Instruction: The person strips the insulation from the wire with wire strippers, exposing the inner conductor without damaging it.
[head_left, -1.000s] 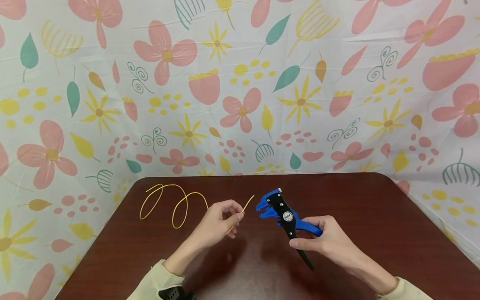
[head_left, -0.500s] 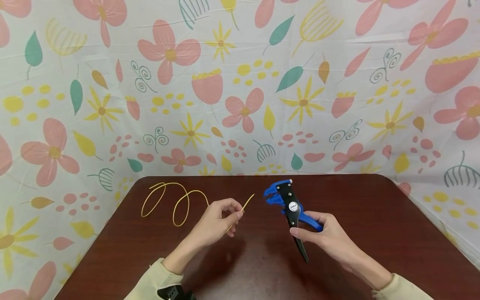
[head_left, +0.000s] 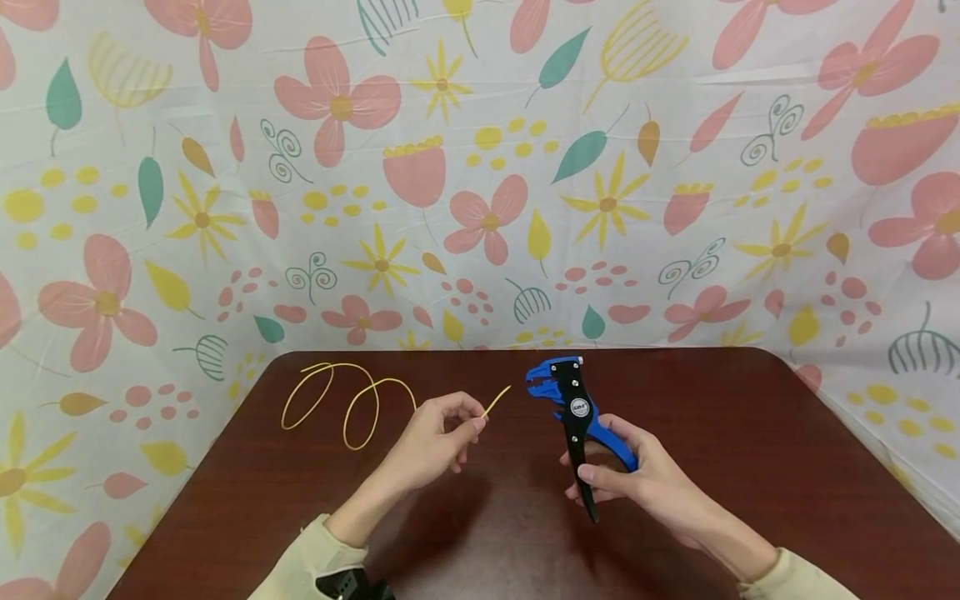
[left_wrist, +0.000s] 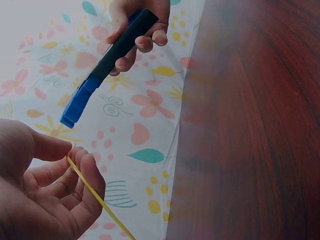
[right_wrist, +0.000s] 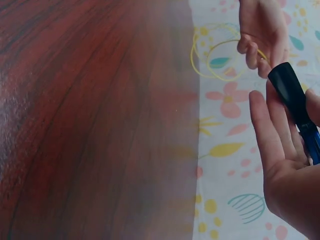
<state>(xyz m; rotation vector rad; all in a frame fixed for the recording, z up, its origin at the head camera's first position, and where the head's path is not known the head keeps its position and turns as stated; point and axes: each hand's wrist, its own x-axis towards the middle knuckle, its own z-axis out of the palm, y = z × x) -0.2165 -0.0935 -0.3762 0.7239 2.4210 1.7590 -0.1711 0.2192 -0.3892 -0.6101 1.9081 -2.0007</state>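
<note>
Between thumb and fingertips my left hand [head_left: 435,433] pinches a thin yellow wire [head_left: 393,381] close to one end. A short tip of it sticks out up and to the right, and the rest trails leftward in loose loops. My right hand [head_left: 645,475] holds a blue and black wire stripper [head_left: 576,408] by its handles, thumb on the black one. The tool stands nearly upright, with its blue jaws parted and facing the wire tip, a small gap away. In the left wrist view, the wire [left_wrist: 102,202] runs out of the pinch and the stripper [left_wrist: 110,57] hangs above.
Under the hands lies a dark reddish-brown table [head_left: 510,533] with rounded far corners. A white cloth [head_left: 480,292] printed with flowers and leaves hangs behind and at both sides. A black watch [head_left: 348,583] is on the left wrist.
The wire stripper has moved up and right, turning more upright. Fingers of the right hand now show around its black handle. The left hand and the wire have hardly moved.
</note>
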